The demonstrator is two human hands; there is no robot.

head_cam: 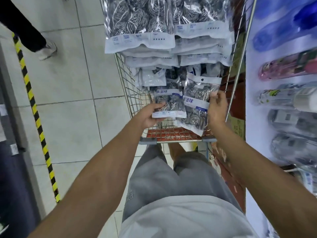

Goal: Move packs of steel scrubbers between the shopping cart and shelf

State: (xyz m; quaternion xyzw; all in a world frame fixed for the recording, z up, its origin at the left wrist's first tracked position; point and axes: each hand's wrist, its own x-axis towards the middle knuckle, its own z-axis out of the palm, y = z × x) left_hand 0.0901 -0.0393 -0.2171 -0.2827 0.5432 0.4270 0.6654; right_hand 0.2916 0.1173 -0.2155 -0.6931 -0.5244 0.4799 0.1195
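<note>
A wire shopping cart (127, 93) stands in front of me, filled with clear packs of steel scrubbers. Large packs (139, 24) are stacked at the far end; smaller packs lie at the near end. My left hand (148, 115) grips a small pack (169, 104) with a blue and white label, thumb on top, over the cart's near end. My right hand (216, 109) holds the right edge of another small pack (197, 107) that overlaps a similar pack behind it. Both hands are inside the cart's near end.
A shelf (283, 93) on the right carries packaged bottles and blue items, close to the cart's side. A black and yellow hazard strip (34, 107) runs along the tiled floor on the left. Another person's leg and shoe (46, 48) stand at the upper left.
</note>
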